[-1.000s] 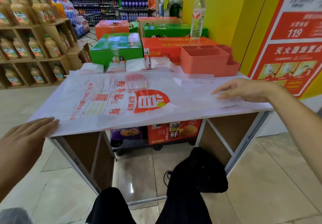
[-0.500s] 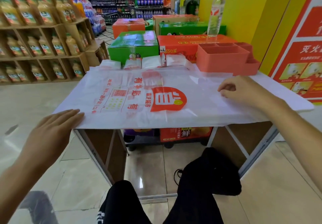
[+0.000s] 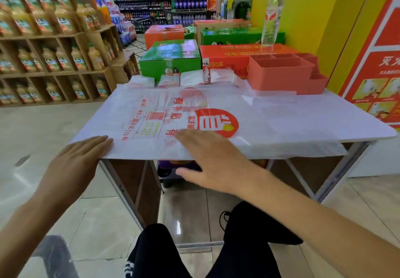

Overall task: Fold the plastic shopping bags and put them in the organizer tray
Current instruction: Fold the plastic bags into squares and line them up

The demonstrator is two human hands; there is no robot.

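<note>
Supermarket aisle, white table point(image 3: 357, 124) | plastic shopping bag point(image 3: 164, 113) flat, long axis left-right, near edge overhanging | left hand point(image 3: 73, 165) fingers straight on near-left corner | right hand point(image 3: 207, 160) flat mid-edge, nearer organizer tray point(image 3: 285, 72) far right.

Left hand point(image 3: 73, 165) is lying palm down, fingers straight and held together, fingertips pointing up and to the right. Left forearm is running back to the lower left corner of the view, bare.

Right hand point(image 3: 213, 160) is lying palm down nearer the middle, fingers straight and slightly spread, pointing up and to the left; thumb is sticking out to the left below the palm. Right forearm is crossing in from the lower right edge, bare, angled up to the left.

Both hands are sitting flat and near each other, left one lower. Legs in black trousers are showing at the bottom centre, the person apparently sitting.
</note>
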